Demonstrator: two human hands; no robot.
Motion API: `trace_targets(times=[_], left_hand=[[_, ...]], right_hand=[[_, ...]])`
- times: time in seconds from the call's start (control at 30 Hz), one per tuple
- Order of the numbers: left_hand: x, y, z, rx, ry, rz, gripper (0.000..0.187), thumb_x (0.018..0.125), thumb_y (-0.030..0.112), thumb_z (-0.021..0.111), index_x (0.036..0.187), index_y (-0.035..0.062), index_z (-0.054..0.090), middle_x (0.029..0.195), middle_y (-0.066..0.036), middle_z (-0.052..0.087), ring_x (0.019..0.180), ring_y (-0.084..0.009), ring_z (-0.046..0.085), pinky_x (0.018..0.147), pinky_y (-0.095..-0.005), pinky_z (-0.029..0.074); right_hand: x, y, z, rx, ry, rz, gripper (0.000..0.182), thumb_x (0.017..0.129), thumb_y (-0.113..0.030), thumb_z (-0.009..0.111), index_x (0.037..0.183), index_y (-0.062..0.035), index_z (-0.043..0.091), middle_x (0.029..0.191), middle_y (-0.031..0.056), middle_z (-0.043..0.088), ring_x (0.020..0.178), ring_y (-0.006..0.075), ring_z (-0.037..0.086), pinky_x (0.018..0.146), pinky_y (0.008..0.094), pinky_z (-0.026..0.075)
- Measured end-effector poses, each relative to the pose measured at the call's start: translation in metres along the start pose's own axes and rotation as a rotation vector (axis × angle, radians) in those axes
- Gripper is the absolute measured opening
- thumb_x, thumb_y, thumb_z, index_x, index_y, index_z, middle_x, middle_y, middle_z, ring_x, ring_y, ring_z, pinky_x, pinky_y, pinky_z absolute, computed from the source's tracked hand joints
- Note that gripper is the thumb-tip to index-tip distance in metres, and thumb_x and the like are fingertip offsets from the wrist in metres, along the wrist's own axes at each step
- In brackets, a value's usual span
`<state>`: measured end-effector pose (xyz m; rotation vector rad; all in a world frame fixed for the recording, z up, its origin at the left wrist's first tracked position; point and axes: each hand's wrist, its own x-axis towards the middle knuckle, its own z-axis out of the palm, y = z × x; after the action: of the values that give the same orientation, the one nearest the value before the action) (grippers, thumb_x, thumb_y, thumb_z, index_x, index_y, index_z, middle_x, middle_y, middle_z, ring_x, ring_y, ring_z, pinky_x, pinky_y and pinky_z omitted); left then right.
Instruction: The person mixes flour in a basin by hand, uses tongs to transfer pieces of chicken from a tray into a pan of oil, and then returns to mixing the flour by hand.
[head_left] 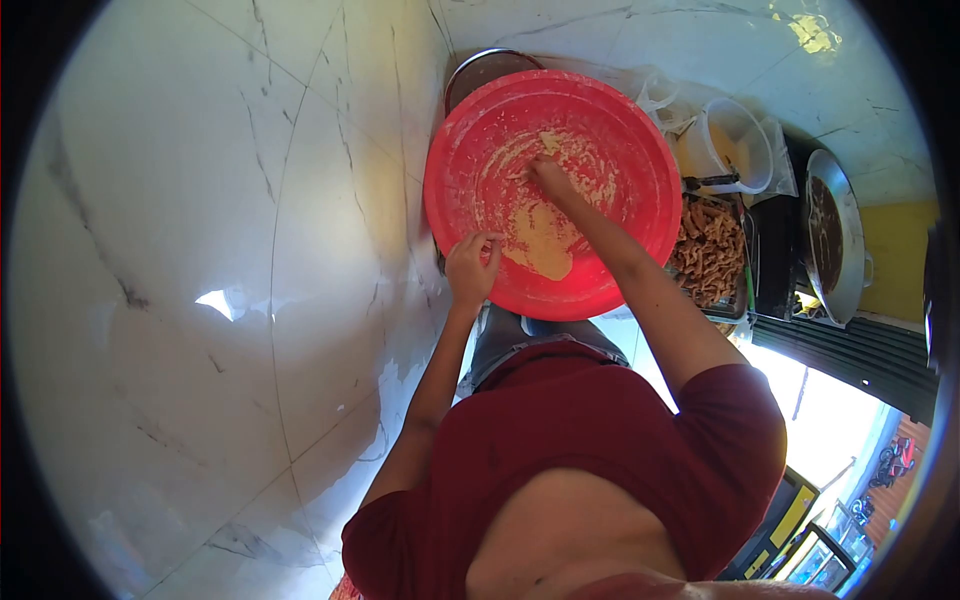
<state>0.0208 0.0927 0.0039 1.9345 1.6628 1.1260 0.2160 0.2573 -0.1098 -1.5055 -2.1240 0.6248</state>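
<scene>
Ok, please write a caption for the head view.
Right hand inside a red basin smeared with yellowish mixture, left hand at its rim.

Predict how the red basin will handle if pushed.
The red basin is probably light for its size: it looks plastic, and the yellowish mix covers only part of its bottom. The mix's smooth, wet-looking patch may slide if the basin tilts. Pale smears near the rim might make gripping slippery.
</scene>
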Motion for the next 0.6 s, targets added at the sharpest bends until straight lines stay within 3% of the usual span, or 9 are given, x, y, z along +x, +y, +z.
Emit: trace_targets(times=[0.07, 0.27, 0.47, 0.57, 0.6], left_hand=[[-0.001, -0.002, 0.001, 0.011, 0.014, 0.017, 0.009, 0.073, 0.009, 0.06, 0.082, 0.0097, 0.064, 0.076, -0.005, 0.061, 0.068, -0.0215, 0.059, 0.063, -0.0331, 0.044], [-0.001, -0.001, 0.001, 0.027, 0.003, 0.008, 0.008, 0.072, 0.007, 0.061, 0.08, 0.0095, 0.064, 0.075, -0.004, 0.061, 0.066, -0.0188, 0.059, 0.063, -0.0309, 0.045], [-0.002, 0.0, -0.001, 0.031, 0.001, 0.017, 0.008, 0.072, 0.008, 0.061, 0.08, 0.0098, 0.064, 0.075, -0.004, 0.061, 0.064, -0.0188, 0.059, 0.062, -0.031, 0.044], [-0.002, -0.001, -0.001, 0.016, -0.01, 0.002, 0.008, 0.072, 0.008, 0.061, 0.08, 0.01, 0.064, 0.075, -0.004, 0.061, 0.064, -0.0187, 0.059, 0.062, -0.0311, 0.044], [-0.002, -0.001, -0.002, 0.018, -0.015, 0.001, 0.009, 0.072, 0.008, 0.061, 0.08, 0.0101, 0.064, 0.076, -0.004, 0.061, 0.064, -0.0187, 0.059, 0.062, -0.0311, 0.044]], right_hand=[[-0.006, 0.011, 0.019, -0.048, 0.064, -0.119, 0.02, 0.077, -0.015, 0.06, 0.084, 0.0036, 0.059, 0.088, 0.0179, 0.055, 0.082, 0.0335, 0.055, 0.074, 0.0417, 0.044], [-0.035, -0.009, 0.009, -0.199, -0.152, -0.04, 0.016, 0.074, -0.014, 0.063, 0.078, 0.0016, 0.061, 0.081, 0.0188, 0.056, 0.077, 0.0339, 0.055, 0.072, 0.0416, 0.045], [-0.113, -0.032, 0.025, -0.105, -0.385, -0.215, 0.014, 0.073, -0.011, 0.062, 0.069, 0.0023, 0.06, 0.077, 0.0207, 0.059, 0.079, 0.0332, 0.059, 0.068, 0.0405, 0.048], [-0.106, -0.023, 0.022, -0.002, -0.538, -0.162, 0.01, 0.071, -0.009, 0.064, 0.07, 0.0004, 0.059, 0.076, 0.0215, 0.058, 0.077, 0.0349, 0.059, 0.067, 0.0416, 0.047], [-0.102, -0.02, 0.02, -0.027, -0.481, -0.135, 0.01, 0.07, -0.008, 0.063, 0.07, 0.0008, 0.059, 0.077, 0.0215, 0.058, 0.077, 0.0349, 0.059, 0.067, 0.0416, 0.048]])
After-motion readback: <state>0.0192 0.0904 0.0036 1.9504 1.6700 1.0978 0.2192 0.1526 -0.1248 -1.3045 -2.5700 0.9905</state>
